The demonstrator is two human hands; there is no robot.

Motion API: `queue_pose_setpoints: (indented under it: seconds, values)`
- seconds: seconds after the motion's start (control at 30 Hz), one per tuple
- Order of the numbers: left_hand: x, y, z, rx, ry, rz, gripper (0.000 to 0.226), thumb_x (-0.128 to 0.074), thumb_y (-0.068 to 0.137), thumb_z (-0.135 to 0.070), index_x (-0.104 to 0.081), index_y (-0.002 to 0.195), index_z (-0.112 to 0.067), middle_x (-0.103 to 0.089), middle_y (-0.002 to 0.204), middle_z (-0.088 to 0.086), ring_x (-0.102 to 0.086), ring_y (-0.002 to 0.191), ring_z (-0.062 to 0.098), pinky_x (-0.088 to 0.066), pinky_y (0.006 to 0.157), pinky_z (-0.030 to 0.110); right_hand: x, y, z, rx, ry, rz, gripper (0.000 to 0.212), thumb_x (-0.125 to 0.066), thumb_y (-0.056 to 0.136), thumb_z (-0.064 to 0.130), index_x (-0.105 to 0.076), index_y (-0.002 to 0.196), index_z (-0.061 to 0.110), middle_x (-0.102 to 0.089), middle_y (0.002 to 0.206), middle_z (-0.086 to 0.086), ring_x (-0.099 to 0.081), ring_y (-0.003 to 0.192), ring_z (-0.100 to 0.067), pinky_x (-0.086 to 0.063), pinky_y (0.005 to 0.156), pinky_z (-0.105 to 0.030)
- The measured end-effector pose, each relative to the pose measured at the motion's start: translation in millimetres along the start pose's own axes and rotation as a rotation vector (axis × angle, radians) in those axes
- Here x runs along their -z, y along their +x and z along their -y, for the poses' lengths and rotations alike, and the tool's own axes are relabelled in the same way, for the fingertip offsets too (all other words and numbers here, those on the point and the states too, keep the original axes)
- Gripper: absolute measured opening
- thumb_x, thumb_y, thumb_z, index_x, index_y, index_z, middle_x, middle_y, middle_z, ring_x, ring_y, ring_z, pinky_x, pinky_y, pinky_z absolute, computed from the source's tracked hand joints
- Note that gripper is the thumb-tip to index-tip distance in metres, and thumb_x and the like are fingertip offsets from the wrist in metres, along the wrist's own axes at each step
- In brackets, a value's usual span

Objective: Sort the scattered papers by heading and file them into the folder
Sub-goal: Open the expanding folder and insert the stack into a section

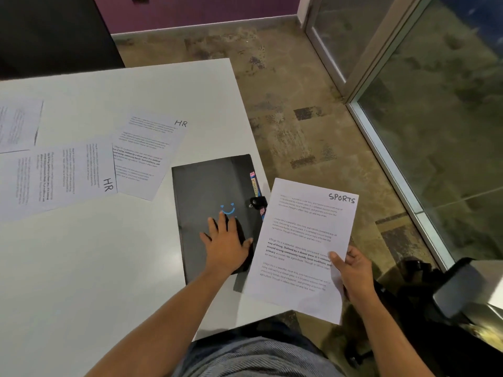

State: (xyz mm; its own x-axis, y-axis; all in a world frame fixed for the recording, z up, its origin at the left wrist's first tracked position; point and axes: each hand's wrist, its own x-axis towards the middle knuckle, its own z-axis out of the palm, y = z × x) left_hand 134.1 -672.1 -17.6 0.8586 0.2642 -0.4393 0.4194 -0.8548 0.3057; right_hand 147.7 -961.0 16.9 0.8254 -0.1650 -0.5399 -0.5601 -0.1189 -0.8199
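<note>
A black folder (209, 186) with a blue smiley lies closed near the table's right edge, coloured tabs and a black clasp at its right side. My left hand (226, 242) rests flat on its cover, fingers spread. My right hand (352, 270) holds a sheet headed SPORTS (304, 240) by its lower right edge, beside the folder and partly past the table edge. Two sheets headed HR lie left of the folder: one (148, 153) upright and tilted, one (62, 175) turned sideways and overlapping it. Another sheet (17, 125) lies at the far left, its heading out of view.
The white table (109, 268) fills the left of the view; its right edge runs beside the folder. A black office chair (441, 289) stands at the lower right. Patterned carpet and a glass partition (435, 131) lie to the right.
</note>
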Motion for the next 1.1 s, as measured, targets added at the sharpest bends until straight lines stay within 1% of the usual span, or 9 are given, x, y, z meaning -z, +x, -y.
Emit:
queue_pose_setpoints:
  seconds: [0.07, 0.13, 0.2, 0.33, 0.43, 0.53, 0.67, 0.83, 1.1]
  values:
    - [-2, 6, -21, 0.028, -0.036, 0.044, 0.087, -0.043, 0.091, -0.063, -0.008, 0.154, -0.014, 0.005, 0.163, 0.011, 0.009, 0.146, 0.045, -0.005, 0.108, 0.073, 8, -1, -3, 0.001, -0.015, -0.023, 0.018, -0.064, 0.091, 0.002, -0.065, 0.109, 0.006, -0.076, 0.104, 0.001, -0.072, 0.099, -0.019, -0.056, 0.087, -0.038]
    - [-5, 14, -38, 0.079, -0.064, 0.078, 0.095, -0.042, 0.089, -0.068, 0.002, 0.155, -0.015, 0.014, 0.162, 0.011, 0.015, 0.144, 0.048, -0.001, 0.104, 0.077, 14, -2, -6, -0.014, -0.027, -0.056, 0.016, -0.064, 0.092, 0.007, -0.065, 0.108, 0.008, -0.076, 0.106, 0.003, -0.072, 0.099, -0.019, -0.056, 0.090, -0.044]
    - [-8, 21, -49, 0.139, -0.080, 0.095, 0.102, -0.044, 0.085, -0.072, 0.005, 0.154, -0.015, 0.018, 0.161, 0.012, 0.019, 0.142, 0.050, 0.000, 0.101, 0.080, 19, -3, -9, -0.033, -0.037, -0.094, 0.012, -0.065, 0.092, 0.012, -0.064, 0.104, 0.009, -0.076, 0.103, 0.002, -0.073, 0.096, -0.020, -0.057, 0.090, -0.048]
    - [-9, 30, -56, 0.201, -0.062, 0.119, 0.108, -0.054, 0.082, -0.069, 0.005, 0.154, -0.015, 0.022, 0.160, 0.012, 0.020, 0.141, 0.052, -0.004, 0.100, 0.081, 23, -6, -13, -0.038, -0.044, -0.136, 0.006, -0.066, 0.092, 0.013, -0.063, 0.097, 0.012, -0.076, 0.098, 0.001, -0.074, 0.091, -0.022, -0.058, 0.086, -0.051]
    - [-5, 32, -56, 0.217, -0.087, 0.147, 0.108, -0.060, 0.082, -0.062, 0.005, 0.154, -0.015, 0.023, 0.160, 0.010, 0.020, 0.142, 0.050, -0.006, 0.102, 0.080, 24, -5, -19, -0.054, -0.026, -0.142, 0.008, -0.066, 0.091, 0.013, -0.064, 0.099, 0.012, -0.076, 0.100, 0.000, -0.074, 0.092, -0.024, -0.058, 0.087, -0.053]
    - [-2, 34, -55, 0.239, -0.104, 0.157, 0.108, -0.063, 0.082, -0.061, 0.004, 0.154, -0.017, 0.023, 0.160, 0.009, 0.020, 0.143, 0.047, -0.006, 0.104, 0.079, 21, -3, -21, -0.067, -0.023, -0.132, 0.010, -0.066, 0.091, 0.013, -0.064, 0.100, 0.011, -0.076, 0.101, -0.002, -0.074, 0.092, -0.025, -0.057, 0.086, -0.055]
    - [-3, 37, -60, 0.285, -0.129, 0.122, 0.099, -0.059, 0.085, -0.059, -0.001, 0.154, -0.018, 0.022, 0.161, 0.009, 0.019, 0.144, 0.045, -0.006, 0.104, 0.078, 18, -1, -22, -0.068, 0.006, -0.128, 0.008, -0.067, 0.090, 0.009, -0.065, 0.098, 0.009, -0.076, 0.101, -0.006, -0.073, 0.093, -0.029, -0.056, 0.088, -0.056]
    - [-3, 44, -69, 0.345, -0.138, 0.088, 0.093, -0.052, 0.090, -0.058, 0.000, 0.154, -0.015, 0.021, 0.160, 0.011, 0.019, 0.143, 0.047, -0.006, 0.102, 0.079, 16, -1, -22, -0.068, 0.021, -0.135, 0.008, -0.067, 0.090, 0.007, -0.065, 0.098, 0.009, -0.076, 0.102, -0.007, -0.072, 0.096, -0.030, -0.055, 0.090, -0.056]
    - [1, 44, -70, 0.329, -0.143, 0.093, 0.087, -0.050, 0.091, -0.056, -0.006, 0.153, -0.015, 0.012, 0.162, 0.013, 0.014, 0.143, 0.051, -0.007, 0.100, 0.081, 18, -6, -32, -0.090, 0.066, -0.150, 0.012, -0.065, 0.091, 0.004, -0.065, 0.103, 0.007, -0.076, 0.102, -0.008, -0.072, 0.097, -0.031, -0.054, 0.092, -0.056]
